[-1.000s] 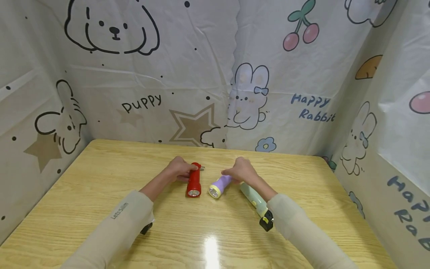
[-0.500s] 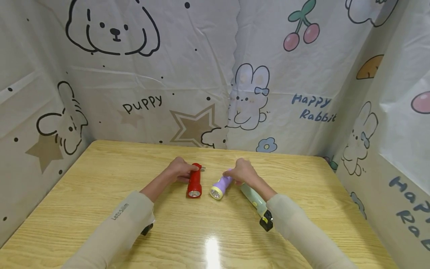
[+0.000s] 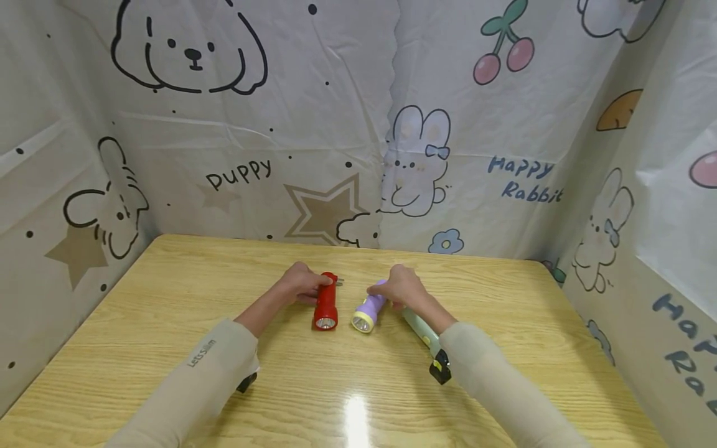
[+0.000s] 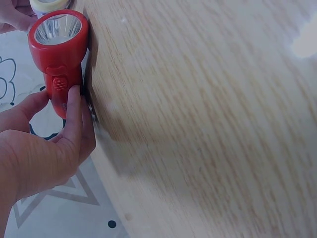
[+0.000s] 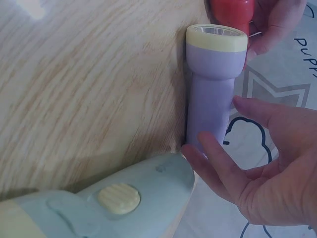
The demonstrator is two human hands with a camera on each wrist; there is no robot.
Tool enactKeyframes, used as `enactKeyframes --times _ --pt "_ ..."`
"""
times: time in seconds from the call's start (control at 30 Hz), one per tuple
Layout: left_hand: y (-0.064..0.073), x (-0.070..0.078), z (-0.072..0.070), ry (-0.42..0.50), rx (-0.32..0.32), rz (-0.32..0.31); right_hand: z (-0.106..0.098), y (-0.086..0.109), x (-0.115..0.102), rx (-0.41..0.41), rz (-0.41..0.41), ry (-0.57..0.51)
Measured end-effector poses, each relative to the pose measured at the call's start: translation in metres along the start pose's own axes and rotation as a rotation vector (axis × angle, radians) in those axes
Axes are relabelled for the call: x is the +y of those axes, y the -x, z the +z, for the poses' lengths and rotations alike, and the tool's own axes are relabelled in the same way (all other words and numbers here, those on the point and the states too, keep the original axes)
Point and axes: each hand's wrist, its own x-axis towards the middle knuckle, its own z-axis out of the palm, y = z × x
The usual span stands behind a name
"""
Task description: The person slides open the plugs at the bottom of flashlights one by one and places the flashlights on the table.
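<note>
My left hand pinches the rear part of a red flashlight, thumb on one side and fingers on the other. Its lens faces me, and metal plug prongs stick out near the rear. To the right, my right hand pinches the rear of a purple flashlight with a pale yellow lens ring. In the right wrist view the thumb meets its barrel, opposite two fingertips. Close beside that hand lies a light green flashlight with a cream ribbed switch, partly hidden by the right forearm in the head view.
All three flashlights are on a wood-grain table. Patterned cloth walls off its back and sides. A black device shows by the right sleeve and another black device under the left sleeve.
My right hand has turned the purple flashlight slightly, so it points more straight towards me, its lens end a little further right. The red flashlight and left hand have stayed nearly still.
</note>
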Motion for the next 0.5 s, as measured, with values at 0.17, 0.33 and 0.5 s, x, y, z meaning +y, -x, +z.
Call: enactKeyframes --times 0.17,0.33,0.5 --pt "0.0000 -0.0004 -0.0001 -0.003 -0.004 0.007 0.0029 -0.0001 -0.0026 0.009 0.003 -0.010" --pt "0.0002 -0.0002 -0.0006 -0.007 -0.003 0.005 0.0048 -0.0003 -0.0049 0.005 0.005 -0.012" --pt "0.0002 0.0004 -0.0006 -0.013 -0.005 0.000 0.0069 -0.0014 -0.0061 -0.004 0.008 -0.015"
